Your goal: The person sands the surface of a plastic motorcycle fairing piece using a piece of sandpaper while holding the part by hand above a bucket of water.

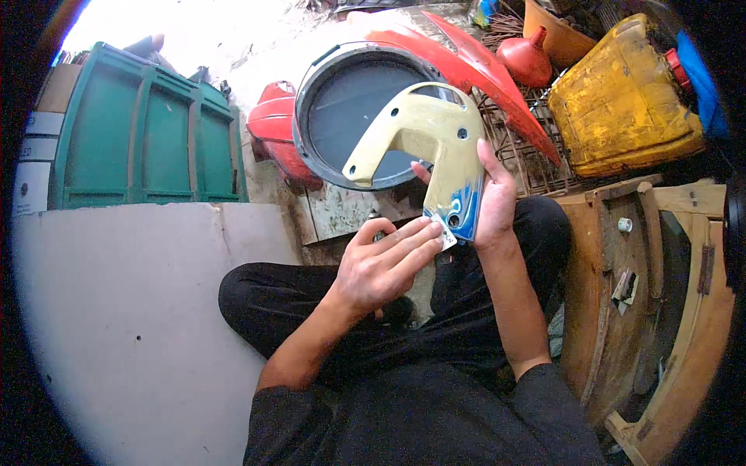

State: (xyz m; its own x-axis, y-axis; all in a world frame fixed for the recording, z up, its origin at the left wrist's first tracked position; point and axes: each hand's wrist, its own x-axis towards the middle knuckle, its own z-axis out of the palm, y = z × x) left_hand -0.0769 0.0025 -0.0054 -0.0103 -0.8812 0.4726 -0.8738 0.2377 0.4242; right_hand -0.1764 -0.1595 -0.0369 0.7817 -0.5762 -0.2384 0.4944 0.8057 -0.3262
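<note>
A cream-coloured, hook-shaped motorbike body panel (449, 159) with several round holes is held up over my lap. Its lower end is glossy blue, with pale streaks where the two colours meet. My right hand (495, 203) supports it from behind along the right edge, thumb up and a fingertip showing on the other side. Against the blue end, my left hand (386, 262) presses a small white sheet with dark print (445, 231) under its straight fingertips. The underside of that sheet is hidden.
Behind the panel stands a black basin (342, 101), with red body panels (280, 128) around it. A yellow jerrycan (622, 101) and red funnel (526, 58) sit at the far right. A wooden frame (590, 311) is at right, a white board (140, 311) and green cabinet (155, 132) at left.
</note>
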